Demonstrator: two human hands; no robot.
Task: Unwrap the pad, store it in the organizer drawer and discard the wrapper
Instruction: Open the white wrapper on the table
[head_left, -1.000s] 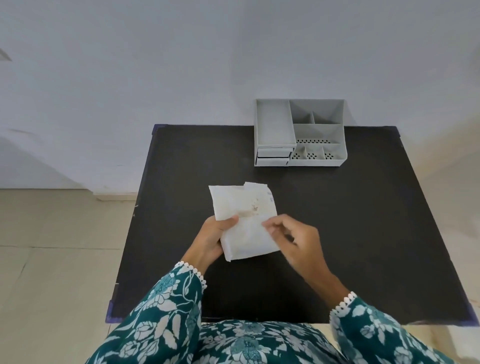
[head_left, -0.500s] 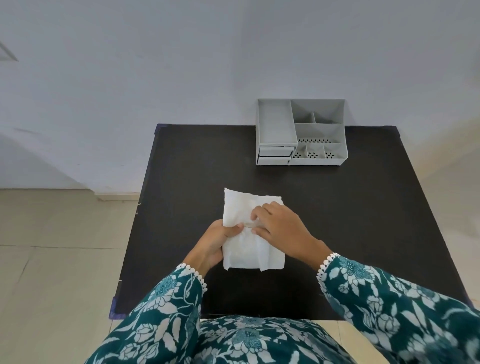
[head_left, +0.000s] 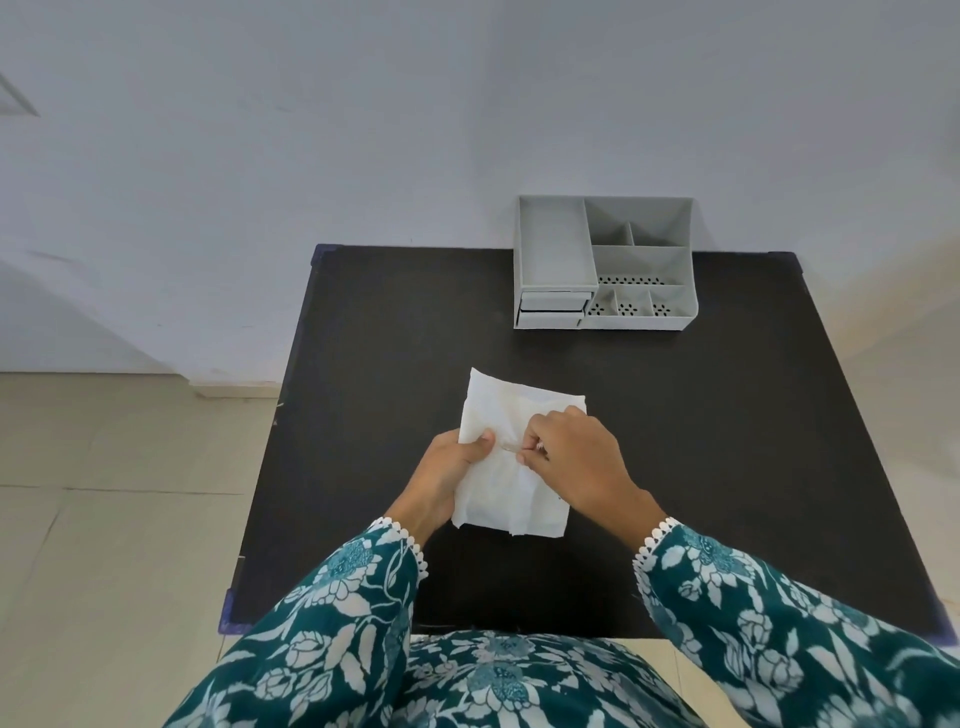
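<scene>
The white wrapped pad (head_left: 511, 488) is held just above the black table (head_left: 727, 441), near its front middle. My left hand (head_left: 447, 470) grips its left edge, thumb on top. My right hand (head_left: 576, 460) lies over the pad's right half, thumb and forefinger pinched on a small tab of the wrapper at the centre. The grey organizer (head_left: 605, 262) stands at the table's far edge, against the wall. Its two small drawers (head_left: 551, 310) at the lower left are shut.
The organizer has a long open tray on the left and several small open compartments on the right. A pale wall rises behind the table. Tiled floor (head_left: 104, 493) lies to the left. My patterned teal sleeves cover the table's front edge.
The pad has turned from tilted to nearly straight. My right hand moved from the pad's right edge over its top and now pinches the wrapper at the centre. My left hand kept its hold.
</scene>
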